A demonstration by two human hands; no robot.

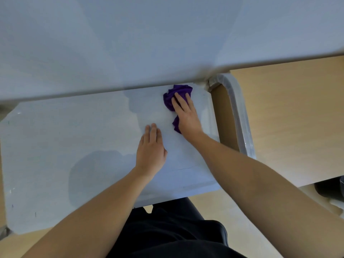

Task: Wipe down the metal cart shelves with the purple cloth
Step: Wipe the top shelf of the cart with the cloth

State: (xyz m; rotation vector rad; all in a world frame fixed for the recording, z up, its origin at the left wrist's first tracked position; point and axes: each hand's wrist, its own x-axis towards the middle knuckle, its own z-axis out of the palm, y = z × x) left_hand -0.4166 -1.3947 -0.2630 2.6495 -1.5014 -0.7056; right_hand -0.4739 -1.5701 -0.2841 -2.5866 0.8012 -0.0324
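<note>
purple cloth being pressed at the far right of the lower cart shelf

purple cloth [176, 97] is lying bunched and creased on the lower shelf [74, 136] of the metal cart, deep violet against the pale grey sheet. the right hand [187, 116] is pressing down on it with straight, slightly spread fingers, so wrinkled folds are showing beyond the fingertips and a smaller tail is poking out beside the heel of the palm. the left hand [151, 151] is resting flat on the bare shelf just beside it, fingers straight and pressed together, thumb lying along the side.

the middle of the cloth is hiding under the right palm, and the right thumb is not showing. the upper shelf [130, 43] is filling the top of the view and covering the far part of the lower shelf; its front edge is looking blurred. the shelf's left end is running out of frame. a dark object [329, 189] at the right edge is too cut off to name.

the cloth is sitting right under the upper shelf's front edge and near the right rim, where the rounded cart post [240, 116] is standing beside the wood-tone floor [288, 118]. a broad stretch of shelf is spreading leftward from both hands. dark trousers [176, 229] are meeting the near edge.
</note>
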